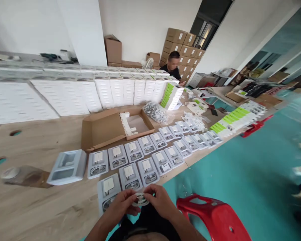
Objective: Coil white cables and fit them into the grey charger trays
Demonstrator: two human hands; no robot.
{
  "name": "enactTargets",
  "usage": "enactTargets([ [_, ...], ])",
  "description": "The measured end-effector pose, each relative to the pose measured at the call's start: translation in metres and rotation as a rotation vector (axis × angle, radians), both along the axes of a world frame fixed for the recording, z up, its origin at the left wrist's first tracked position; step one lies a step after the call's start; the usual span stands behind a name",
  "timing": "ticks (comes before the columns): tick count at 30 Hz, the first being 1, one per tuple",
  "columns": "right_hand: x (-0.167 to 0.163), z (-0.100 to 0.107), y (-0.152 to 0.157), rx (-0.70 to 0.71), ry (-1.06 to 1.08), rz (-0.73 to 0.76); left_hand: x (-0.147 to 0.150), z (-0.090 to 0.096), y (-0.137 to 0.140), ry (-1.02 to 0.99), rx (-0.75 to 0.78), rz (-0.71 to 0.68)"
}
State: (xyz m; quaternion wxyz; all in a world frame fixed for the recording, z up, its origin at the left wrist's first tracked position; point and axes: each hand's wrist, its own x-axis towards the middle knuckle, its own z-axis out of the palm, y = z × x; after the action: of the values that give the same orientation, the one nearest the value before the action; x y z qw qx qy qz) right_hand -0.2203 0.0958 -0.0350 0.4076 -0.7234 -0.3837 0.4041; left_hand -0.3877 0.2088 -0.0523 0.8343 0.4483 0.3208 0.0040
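Observation:
A coiled white cable [140, 199] is pinched between my two hands, just past the table's front edge. My left hand [127, 201] grips the coil's left side, and my right hand [157, 197] closes on its right side. Beyond them, two rows of grey plastic trays run along the table. The nearest tray [109, 182] lies beside my left hand, with a white charger block and a cable coil in it. Another filled tray [147, 165] sits just above my right hand; several trays farther right hold small white parts instead of coils.
Stacked empty trays [75, 155] and a bottle [27, 176] stand at left. An open cardboard box [102, 129] lies behind the rows, near a bag of cables [157, 112]. White box stacks [72, 97] line the back. A red stool [215, 214] is at right; a co-worker [172, 65] sits beyond.

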Motion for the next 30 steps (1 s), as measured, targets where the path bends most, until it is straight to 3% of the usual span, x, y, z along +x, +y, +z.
enactTargets([
  [5, 0.053, 0.004, -0.032, -0.107, -0.105, 0.166, 0.041, -0.012, -0.024, -0.058, -0.009, -0.134],
  [8, 0.105, -0.007, -0.039, -0.105, -0.197, 0.16, 0.064, -0.018, -0.03, -0.067, 0.094, -0.067],
  [12, 0.176, -0.04, -0.029, 0.024, -0.517, 0.117, 0.095, -0.027, -0.03, 0.149, 0.503, 0.052],
  [15, 0.209, -0.075, -0.017, 0.15, -0.73, 0.32, 0.129, -0.032, -0.037, 0.289, 0.845, -0.005],
  [18, 0.227, -0.106, -0.011, 0.199, -0.87, 0.535, 0.171, -0.043, -0.056, 0.356, 1.164, -0.167],
  [21, 0.238, -0.122, -0.011, 0.217, -0.904, 0.602, 0.205, -0.056, -0.076, 0.448, 1.376, -0.366],
  [25, 0.248, -0.123, -0.016, 0.284, -0.887, 0.647, 0.224, -0.062, -0.093, 0.632, 1.448, -0.489],
  [30, 0.249, -0.119, -0.017, 0.35, -0.902, 0.698, 0.23, -0.06, -0.096, 0.697, 1.447, -0.503],
])
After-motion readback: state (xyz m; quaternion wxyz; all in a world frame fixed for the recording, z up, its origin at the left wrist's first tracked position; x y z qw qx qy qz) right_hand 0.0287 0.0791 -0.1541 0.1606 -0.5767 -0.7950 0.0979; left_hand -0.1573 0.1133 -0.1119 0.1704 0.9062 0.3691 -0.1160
